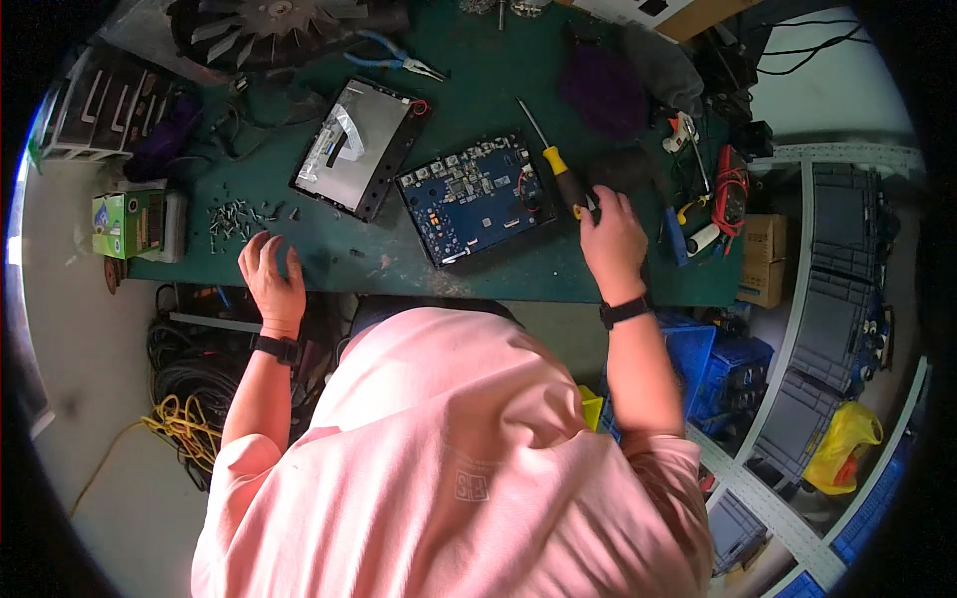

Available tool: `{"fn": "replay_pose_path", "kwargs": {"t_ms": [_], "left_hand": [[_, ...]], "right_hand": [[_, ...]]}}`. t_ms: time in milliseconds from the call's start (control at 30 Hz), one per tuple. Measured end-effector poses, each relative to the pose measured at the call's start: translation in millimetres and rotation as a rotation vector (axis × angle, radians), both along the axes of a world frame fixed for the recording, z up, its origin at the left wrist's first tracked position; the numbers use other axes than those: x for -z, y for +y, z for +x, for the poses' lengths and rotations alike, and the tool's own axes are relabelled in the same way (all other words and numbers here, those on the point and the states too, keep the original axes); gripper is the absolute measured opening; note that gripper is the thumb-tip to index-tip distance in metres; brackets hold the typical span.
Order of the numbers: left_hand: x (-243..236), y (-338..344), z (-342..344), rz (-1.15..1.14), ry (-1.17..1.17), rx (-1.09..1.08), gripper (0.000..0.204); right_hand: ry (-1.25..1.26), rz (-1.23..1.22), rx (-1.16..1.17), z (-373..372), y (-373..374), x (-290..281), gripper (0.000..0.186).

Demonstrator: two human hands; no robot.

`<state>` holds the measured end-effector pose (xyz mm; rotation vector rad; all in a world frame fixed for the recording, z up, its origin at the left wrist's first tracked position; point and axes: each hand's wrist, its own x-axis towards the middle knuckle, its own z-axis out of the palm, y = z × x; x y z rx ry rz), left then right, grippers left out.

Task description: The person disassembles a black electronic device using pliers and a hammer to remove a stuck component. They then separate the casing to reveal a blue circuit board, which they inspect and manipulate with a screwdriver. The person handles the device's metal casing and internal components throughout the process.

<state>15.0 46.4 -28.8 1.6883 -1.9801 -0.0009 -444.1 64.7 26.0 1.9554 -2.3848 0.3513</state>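
Near the front edge of the green table, my left hand (pixel 273 284) rests with its fingers apart and holds nothing. Just beyond its fingertips lies a scatter of small screws (pixel 231 221). My right hand (pixel 615 242) has its fingers closed at the handle end of a yellow and black screwdriver (pixel 565 179), whose shaft points away to the far left. Left of the screwdriver sits a blue circuit board (pixel 474 207) in a black housing. Beside that, a black-framed panel with a silver metal face (pixel 354 145) lies tilted on the table.
Blue-handled pliers (pixel 399 62) lie beyond the panel, near a large fan (pixel 269 25). A green box (pixel 128 224) stands at the left. On the right are a red meter with coiled leads (pixel 731 189), a purple cloth (pixel 603 90) and a cardboard box (pixel 763 259).
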Motion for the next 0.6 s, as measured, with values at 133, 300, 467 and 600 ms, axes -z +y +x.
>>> {"fn": "replay_pose_path", "kwargs": {"t_ms": [133,300,467,600], "left_hand": [[0.6,-2.1,-8.2,0.010,-0.009,0.065,0.027],[8.6,-8.2,-12.6,0.036,-0.026,0.103,0.029],[13.2,-17.9,-14.2,0.048,-0.017,0.117,0.030],[20.5,-18.6,-17.1,0.059,-0.010,0.124,0.030]], "right_hand": [[-0.304,-0.070,0.111,-2.5,28.7,-12.1,0.026],[-0.507,-0.134,0.239,-19.2,78.1,17.2,0.019],[-0.484,-0.207,0.239,-19.9,100.3,42.3,0.017],[-0.492,-0.323,0.231,-9.3,86.5,53.1,0.018]]}}
